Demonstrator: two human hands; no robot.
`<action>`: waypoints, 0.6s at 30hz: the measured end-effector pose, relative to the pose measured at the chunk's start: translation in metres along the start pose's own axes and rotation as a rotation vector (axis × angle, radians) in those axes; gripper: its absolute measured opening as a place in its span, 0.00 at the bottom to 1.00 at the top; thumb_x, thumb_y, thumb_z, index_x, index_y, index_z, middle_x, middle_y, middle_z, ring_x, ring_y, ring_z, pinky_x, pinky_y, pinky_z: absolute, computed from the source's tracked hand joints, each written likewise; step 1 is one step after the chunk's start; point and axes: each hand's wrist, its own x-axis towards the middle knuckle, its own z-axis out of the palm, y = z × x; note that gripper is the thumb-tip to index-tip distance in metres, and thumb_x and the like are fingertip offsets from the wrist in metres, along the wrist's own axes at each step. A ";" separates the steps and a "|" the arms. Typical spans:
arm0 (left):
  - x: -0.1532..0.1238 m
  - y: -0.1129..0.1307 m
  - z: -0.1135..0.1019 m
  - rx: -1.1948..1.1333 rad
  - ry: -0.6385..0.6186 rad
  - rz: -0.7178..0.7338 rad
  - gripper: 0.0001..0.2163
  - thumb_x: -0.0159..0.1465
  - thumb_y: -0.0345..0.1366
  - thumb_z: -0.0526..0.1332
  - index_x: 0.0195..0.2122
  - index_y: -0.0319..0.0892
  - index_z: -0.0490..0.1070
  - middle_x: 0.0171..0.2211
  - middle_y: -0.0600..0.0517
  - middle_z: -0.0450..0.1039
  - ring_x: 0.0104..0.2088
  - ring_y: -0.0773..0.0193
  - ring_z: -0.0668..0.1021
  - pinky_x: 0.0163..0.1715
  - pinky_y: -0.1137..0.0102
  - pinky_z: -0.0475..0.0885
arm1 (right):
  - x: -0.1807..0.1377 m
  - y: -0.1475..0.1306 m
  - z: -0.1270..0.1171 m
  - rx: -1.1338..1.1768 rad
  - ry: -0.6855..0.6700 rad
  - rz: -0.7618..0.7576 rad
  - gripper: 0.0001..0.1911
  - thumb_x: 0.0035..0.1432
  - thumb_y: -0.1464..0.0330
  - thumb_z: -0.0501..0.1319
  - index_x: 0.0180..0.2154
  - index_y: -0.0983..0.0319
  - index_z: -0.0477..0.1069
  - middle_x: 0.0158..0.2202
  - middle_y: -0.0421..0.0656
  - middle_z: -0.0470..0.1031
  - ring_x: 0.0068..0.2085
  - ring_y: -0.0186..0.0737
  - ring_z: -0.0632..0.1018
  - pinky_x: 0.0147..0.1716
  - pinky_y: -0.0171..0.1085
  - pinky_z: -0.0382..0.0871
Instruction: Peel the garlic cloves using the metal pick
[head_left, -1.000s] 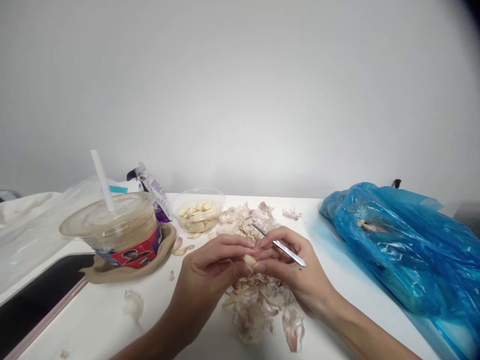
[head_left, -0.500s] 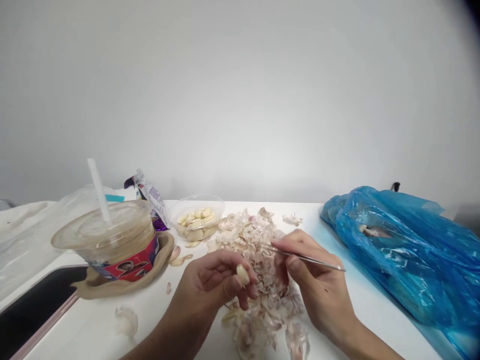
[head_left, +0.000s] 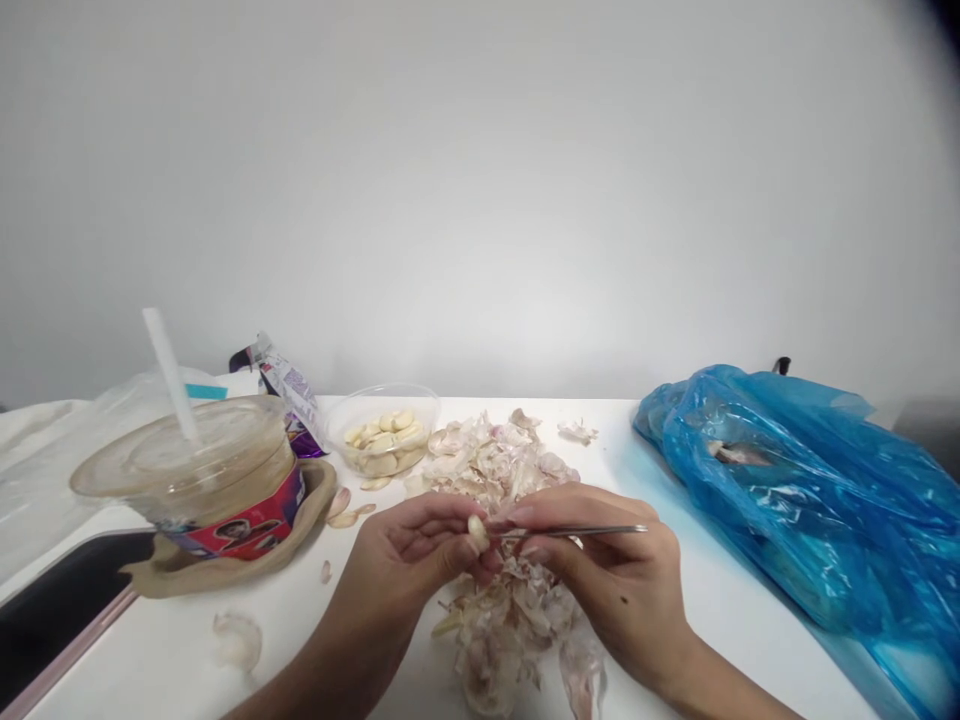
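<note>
Between the thumb and fingers of my left hand (head_left: 409, 560) is a pale peeled garlic clove (head_left: 478, 534). My right hand (head_left: 615, 570) pinches slim metal tweezers (head_left: 600, 530), which lie nearly level. Their tips point left and reach the clove's side, partly hidden by my fingers. Both hands meet above a heap of dry garlic skins (head_left: 487, 460) on the white table. Behind my left hand, a clear plastic bowl (head_left: 384, 430) holds several peeled cloves. A few unpeeled cloves (head_left: 343, 515) lie left of it.
At left, a lidded plastic cup (head_left: 225, 500) with a white straw stands in a brown carrier, beside a dark-screened device (head_left: 60, 610). A purple snack bag (head_left: 292, 400) leans behind the cup. A large blue plastic bag (head_left: 795, 510) covers the right side. A grey wall rises behind.
My right hand has moved left, bringing the tweezers from above the skins to the clove. The tweezers have turned more level. My left hand still holds the clove; the view has shifted slightly.
</note>
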 end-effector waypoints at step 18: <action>0.001 0.000 0.000 0.097 0.046 0.047 0.05 0.48 0.27 0.68 0.26 0.43 0.78 0.26 0.54 0.80 0.26 0.68 0.77 0.29 0.76 0.72 | 0.000 -0.002 0.001 -0.039 0.002 -0.021 0.09 0.52 0.75 0.64 0.36 0.59 0.75 0.31 0.42 0.80 0.33 0.37 0.79 0.32 0.36 0.74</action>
